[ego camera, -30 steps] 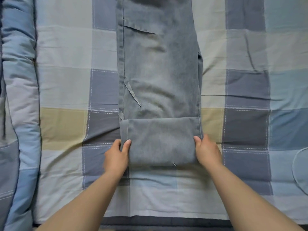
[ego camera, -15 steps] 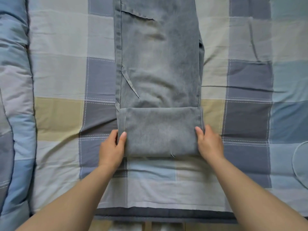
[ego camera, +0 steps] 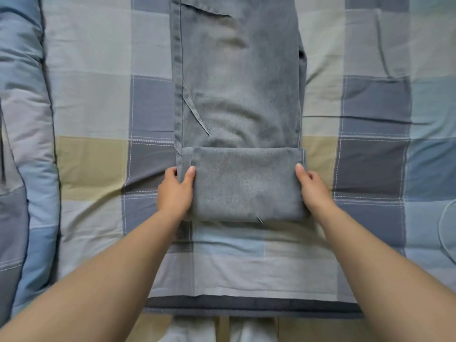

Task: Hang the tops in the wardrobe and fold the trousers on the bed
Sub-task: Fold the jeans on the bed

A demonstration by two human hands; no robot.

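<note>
Nearest to me, the bed (ego camera: 246,272) edge runs left to right just below my forearms, with a strip of bare patchwork cover between that edge and the work. Next out, both hands sit on the folded end of the trousers (ego camera: 241,77). Left hand (ego camera: 175,191) holds the left side of the fold (ego camera: 246,186): thumb on top, the other fingers (ego camera: 171,172) against the side edge, curled on the cloth. Right hand (ego camera: 312,191) mirrors it on the right side, thumb laid on the upper face, the rest hidden behind or under the edge, so I cannot tell how deep they reach. Both grips closed on denim, neither hand free.

Key relation: the trousers' long axis runs straight away from me, up the bed and out of view at the top. The fold lies square across that axis, between my 2 hands, each equally near. Unfolded length lies directly beyond my fingertips, so I judge the next turn goes forward, away from me, along that axis.

Room: flat cover on both sides of the leg, open to left and right. A rolled duvet (ego camera: 22,144) lies well to the left, clear of the path. A thin loop, perhaps a cord (ego camera: 441,230), sits at far right, well apart.

Risk, as judgement: the left seam stands slightly proud of the fold, so the layers could skew.
</note>
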